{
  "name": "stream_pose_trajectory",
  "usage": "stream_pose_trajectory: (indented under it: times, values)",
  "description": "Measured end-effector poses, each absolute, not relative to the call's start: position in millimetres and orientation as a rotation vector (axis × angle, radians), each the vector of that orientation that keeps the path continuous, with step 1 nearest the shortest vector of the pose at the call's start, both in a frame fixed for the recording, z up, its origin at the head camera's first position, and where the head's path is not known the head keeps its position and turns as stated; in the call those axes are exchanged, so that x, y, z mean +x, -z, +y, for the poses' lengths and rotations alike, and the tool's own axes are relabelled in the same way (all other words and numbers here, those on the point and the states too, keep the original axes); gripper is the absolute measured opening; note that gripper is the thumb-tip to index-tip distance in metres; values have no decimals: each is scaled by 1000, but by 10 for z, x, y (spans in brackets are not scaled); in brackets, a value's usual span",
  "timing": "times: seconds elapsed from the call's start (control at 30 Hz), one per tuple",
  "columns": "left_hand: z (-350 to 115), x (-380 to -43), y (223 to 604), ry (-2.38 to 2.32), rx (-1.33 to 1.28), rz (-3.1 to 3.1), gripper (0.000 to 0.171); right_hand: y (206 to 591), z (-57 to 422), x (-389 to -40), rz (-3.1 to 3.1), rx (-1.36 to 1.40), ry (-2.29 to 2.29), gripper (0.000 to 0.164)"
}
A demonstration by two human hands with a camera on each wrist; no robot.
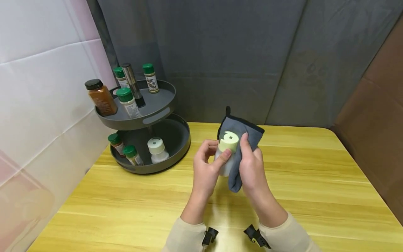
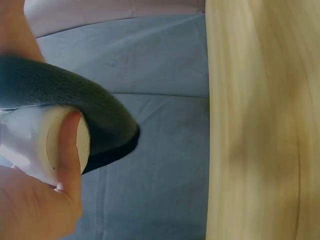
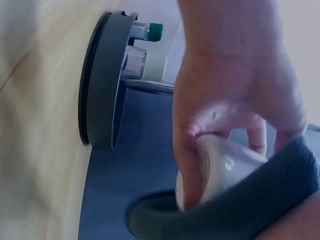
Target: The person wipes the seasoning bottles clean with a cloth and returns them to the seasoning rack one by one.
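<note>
In the head view, my left hand (image 1: 204,171) grips a shaker jar with a pale yellow-green lid (image 1: 229,142) and a whitish, see-through body. Its thumb lies across the lid's edge. From the other side, my right hand (image 1: 253,169) holds a folded grey cloth (image 1: 241,127) with black trim and a loop against the jar, thumb upward. The right fingers are behind the cloth. Both are held up above the table. The left wrist view shows the jar (image 2: 22,140) beside the cloth (image 2: 107,117); in the right wrist view the cloth (image 3: 240,210) wraps around one side.
A dark grey two-tier round rack (image 1: 151,171) stands at the left. Its upper tier bears green-capped spice bottles, a brown spice jar (image 1: 102,99) and a metal cylinder (image 1: 133,84). Below stand a similar pale-lidded jar (image 1: 157,150) and green-capped bottles. A dark curtain (image 1: 220,52) hangs behind the wooden table (image 1: 315,182).
</note>
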State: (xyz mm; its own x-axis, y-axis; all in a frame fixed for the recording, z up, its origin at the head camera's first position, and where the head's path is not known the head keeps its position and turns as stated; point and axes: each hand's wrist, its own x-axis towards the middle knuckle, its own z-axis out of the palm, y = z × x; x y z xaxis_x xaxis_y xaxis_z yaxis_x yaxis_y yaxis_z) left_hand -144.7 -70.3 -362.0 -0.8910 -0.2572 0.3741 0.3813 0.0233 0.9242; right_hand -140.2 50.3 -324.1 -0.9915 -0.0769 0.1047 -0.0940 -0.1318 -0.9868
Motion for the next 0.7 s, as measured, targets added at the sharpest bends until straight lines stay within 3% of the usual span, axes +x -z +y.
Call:
stream_pose_trajectory:
  times: [0.17,0.3,0.57,0.7]
  values:
    - [-702,-1451,3612,1925,-134,-1825,26,3402,459,-1349,-2009,278,-2276,58]
    - [-725,-1459,3573,1924,-134,-1791,25,3501,461,-1346,-2119,231,-2301,62]
    - [-701,-1452,3584,1931,-161,-1838,24,3195,527,-1382,-2089,194,-2359,65]
    - [-686,-1439,3571,1937,-164,-1827,26,3255,509,-1346,-2034,264,-2280,60]
